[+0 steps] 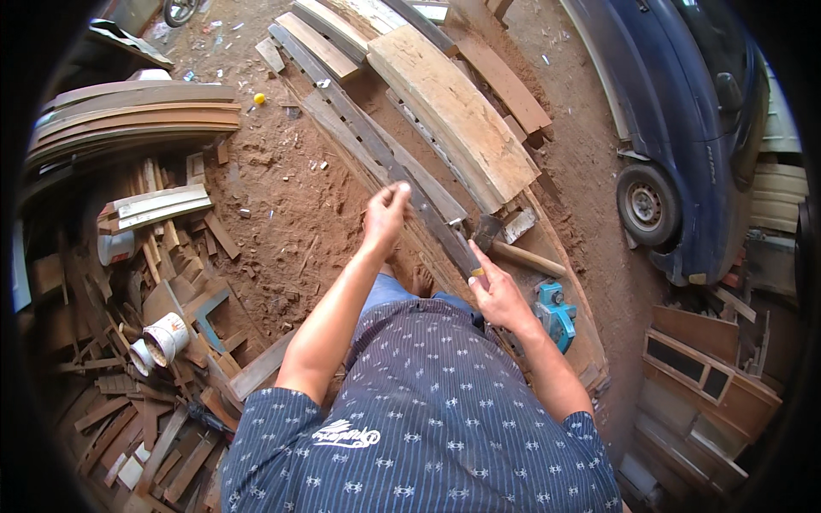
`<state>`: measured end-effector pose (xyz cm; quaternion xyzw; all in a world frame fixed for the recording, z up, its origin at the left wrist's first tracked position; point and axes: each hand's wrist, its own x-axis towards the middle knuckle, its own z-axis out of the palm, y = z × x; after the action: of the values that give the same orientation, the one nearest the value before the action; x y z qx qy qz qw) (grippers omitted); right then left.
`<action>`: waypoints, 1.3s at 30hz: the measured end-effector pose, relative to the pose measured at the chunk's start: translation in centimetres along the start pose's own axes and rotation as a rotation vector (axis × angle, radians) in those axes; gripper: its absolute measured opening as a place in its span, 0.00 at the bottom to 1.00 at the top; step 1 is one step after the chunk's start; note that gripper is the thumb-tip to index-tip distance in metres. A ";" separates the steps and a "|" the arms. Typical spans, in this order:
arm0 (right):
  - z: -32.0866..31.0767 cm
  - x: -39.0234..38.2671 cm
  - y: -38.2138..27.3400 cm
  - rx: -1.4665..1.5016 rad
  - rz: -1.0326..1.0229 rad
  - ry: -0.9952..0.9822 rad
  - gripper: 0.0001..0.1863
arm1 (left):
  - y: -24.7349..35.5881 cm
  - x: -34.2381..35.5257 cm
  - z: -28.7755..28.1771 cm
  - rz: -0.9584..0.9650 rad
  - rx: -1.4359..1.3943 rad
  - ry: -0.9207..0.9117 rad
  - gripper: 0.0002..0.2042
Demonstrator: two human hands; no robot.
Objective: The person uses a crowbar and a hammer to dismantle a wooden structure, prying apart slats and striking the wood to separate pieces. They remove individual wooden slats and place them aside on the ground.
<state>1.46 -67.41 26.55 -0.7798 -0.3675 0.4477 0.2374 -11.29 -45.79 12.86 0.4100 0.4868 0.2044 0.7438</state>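
Note:
A long dark wooden bar (376, 147) with a row of slots runs from the far left toward my body. Above its near half is my left hand (387, 215), thumb and fingers pinched together; what they hold, if anything, is too small to make out. My right hand (503, 297) is closed around a brown handle (481, 279) with a yellowish band, at the bar's near end. It looks like a chisel, its blade hard to tell from the bar. Just right of it lies a hammer (528, 258) with a wooden handle. A blue power tool (556, 316), like an electric planer, sits nearer me.
Thick timber planks (453, 111) lie beyond the bar. A dark blue car (684, 154) stands at the right, above stacked wooden panels (701, 376). Stacked boards (137, 111), scrap wood (111, 427) and a white bucket (167, 335) fill the left. Sawdust (282, 214) covers the ground.

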 end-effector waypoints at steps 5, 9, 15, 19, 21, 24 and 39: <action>0.6 -3.9 2.2 -0.146 -0.117 -0.036 0.36 | -1.3 -11.5 2.8 -0.190 -0.215 -0.217 0.14; 0.9 -5.9 3.8 -0.329 -0.177 -0.138 0.36 | -4.3 -15.1 2.0 -0.159 -0.177 -0.117 0.13; 0.4 -6.2 9.2 -0.041 -0.160 -0.269 0.36 | -7.3 -17.3 0.1 -0.066 -0.289 0.297 0.14; 0.3 -4.0 14.1 -0.226 -0.132 0.030 0.35 | -11.8 -19.2 -6.4 0.053 -0.180 0.434 0.14; 0.5 -3.4 15.4 -0.426 -0.059 0.101 0.38 | -14.1 -21.2 -8.9 0.013 -0.127 0.514 0.14; 3.7 -3.7 15.7 -0.590 -0.263 0.257 0.48 | -17.5 -24.7 -12.6 0.022 -0.124 0.641 0.12; 3.9 0.2 16.5 -0.315 -0.225 0.130 0.39 | -14.2 -30.3 -42.4 -0.013 -0.458 1.386 0.11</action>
<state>4.07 -77.27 13.00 -0.7888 -0.5016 0.3038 0.1842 -63.86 -57.96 10.20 0.0175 0.7934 0.5092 0.3331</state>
